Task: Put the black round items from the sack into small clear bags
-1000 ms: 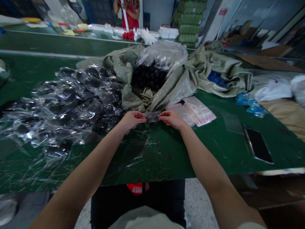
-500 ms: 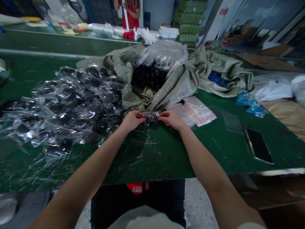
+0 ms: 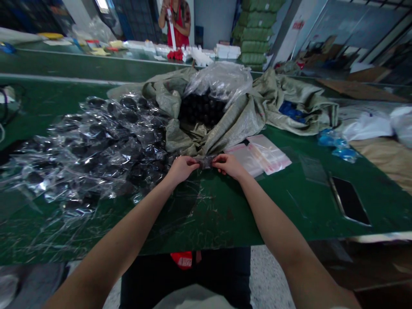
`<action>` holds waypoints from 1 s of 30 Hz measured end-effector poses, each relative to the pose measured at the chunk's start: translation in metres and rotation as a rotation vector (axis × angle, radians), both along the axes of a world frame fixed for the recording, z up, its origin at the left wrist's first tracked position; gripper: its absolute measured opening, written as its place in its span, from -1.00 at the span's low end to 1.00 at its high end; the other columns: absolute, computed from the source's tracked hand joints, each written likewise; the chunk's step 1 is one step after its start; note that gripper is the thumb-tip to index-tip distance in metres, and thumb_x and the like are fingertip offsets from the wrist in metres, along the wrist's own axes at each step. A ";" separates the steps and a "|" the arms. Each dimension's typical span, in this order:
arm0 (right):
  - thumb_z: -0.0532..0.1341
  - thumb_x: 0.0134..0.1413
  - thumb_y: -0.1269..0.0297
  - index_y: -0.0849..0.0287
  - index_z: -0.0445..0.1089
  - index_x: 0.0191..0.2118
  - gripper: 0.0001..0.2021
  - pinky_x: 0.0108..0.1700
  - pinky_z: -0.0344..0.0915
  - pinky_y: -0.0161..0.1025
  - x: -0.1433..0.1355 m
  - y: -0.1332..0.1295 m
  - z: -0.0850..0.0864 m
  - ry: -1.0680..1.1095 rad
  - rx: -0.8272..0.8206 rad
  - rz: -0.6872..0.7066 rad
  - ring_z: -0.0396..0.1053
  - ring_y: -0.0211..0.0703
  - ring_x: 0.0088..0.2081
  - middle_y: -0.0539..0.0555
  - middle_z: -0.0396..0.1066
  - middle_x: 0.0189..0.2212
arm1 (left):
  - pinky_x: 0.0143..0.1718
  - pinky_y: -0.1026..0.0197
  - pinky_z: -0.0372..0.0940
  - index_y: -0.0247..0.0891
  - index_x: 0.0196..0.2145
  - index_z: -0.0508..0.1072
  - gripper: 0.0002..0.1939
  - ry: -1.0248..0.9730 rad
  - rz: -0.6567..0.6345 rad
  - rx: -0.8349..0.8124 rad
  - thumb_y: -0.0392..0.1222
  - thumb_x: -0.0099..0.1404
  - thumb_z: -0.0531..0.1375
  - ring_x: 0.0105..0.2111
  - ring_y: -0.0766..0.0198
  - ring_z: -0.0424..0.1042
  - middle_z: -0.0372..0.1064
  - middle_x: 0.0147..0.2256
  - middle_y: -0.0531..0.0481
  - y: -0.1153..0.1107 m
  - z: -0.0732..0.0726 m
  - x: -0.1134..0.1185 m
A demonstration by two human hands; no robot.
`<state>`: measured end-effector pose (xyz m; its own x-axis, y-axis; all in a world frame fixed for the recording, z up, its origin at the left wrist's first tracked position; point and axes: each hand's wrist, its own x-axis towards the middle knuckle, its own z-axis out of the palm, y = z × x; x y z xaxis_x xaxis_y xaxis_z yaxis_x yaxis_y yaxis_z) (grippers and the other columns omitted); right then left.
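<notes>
With fingertips close together, the left hand [image 3: 183, 169] and right hand [image 3: 229, 165] pinch a small clear bag [image 3: 206, 162] between them, which could rip if tugged.

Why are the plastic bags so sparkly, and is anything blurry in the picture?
In the head view, light glints off the shiny pile of wrapped black things; in the head view, the small packet between the left hand and right hand looks too soft for fine details; in the head view, the far person in red is a bit fuzzy too.
</notes>
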<state>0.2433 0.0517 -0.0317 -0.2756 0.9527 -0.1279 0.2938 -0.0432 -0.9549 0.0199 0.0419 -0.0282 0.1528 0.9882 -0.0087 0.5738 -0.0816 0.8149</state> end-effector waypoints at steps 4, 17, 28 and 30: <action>0.39 -0.16 0.20 0.18 0.39 -0.34 -0.74 -0.67 0.01 -0.45 0.001 -0.001 0.003 0.095 0.001 -0.025 0.19 -0.41 -0.63 -0.12 0.32 -0.61 | -0.42 0.30 0.20 -0.31 -0.45 0.50 -0.84 -0.274 -0.026 -0.095 -0.14 0.07 0.27 -0.49 0.33 0.37 0.46 -0.47 0.02 -0.002 0.005 0.002; 0.48 -0.31 0.08 0.20 0.40 -0.24 -0.52 -0.67 -0.16 -0.44 -0.001 -0.004 0.009 0.445 -0.179 0.028 0.10 -0.47 -0.68 -0.16 0.28 -0.61 | -0.66 0.35 -0.10 -0.29 -0.39 0.44 -0.70 -0.471 -0.030 -0.195 -0.02 0.00 0.33 -0.69 0.49 0.04 0.23 -0.60 0.17 -0.010 0.024 0.003; 0.49 -0.36 0.01 0.14 0.28 -0.41 -0.52 -0.66 -0.21 -0.42 -0.014 -0.010 0.011 0.619 -0.144 0.015 -0.08 -0.51 -0.72 -0.19 0.20 -0.66 | -0.64 0.36 -0.14 -0.28 -0.41 0.36 -0.67 -0.680 -0.140 -0.159 0.01 0.07 0.33 -0.67 0.51 0.03 0.16 -0.60 0.19 -0.016 0.033 0.004; 0.47 -0.32 0.00 0.14 0.30 -0.42 -0.56 -0.66 -0.20 -0.41 -0.018 -0.012 0.012 0.639 -0.104 0.016 -0.10 -0.50 -0.71 -0.16 0.23 -0.65 | -0.64 0.35 -0.14 -0.28 -0.41 0.35 -0.64 -0.739 -0.170 -0.152 0.04 0.06 0.35 -0.67 0.52 0.02 0.18 -0.58 0.17 -0.016 0.033 0.005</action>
<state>0.2254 0.0395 -0.0199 -0.3421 0.9393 -0.0256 -0.3295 -0.1454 -0.9329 0.0246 0.0261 0.0051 0.3217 0.9466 0.0207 -0.1341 0.0240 0.9907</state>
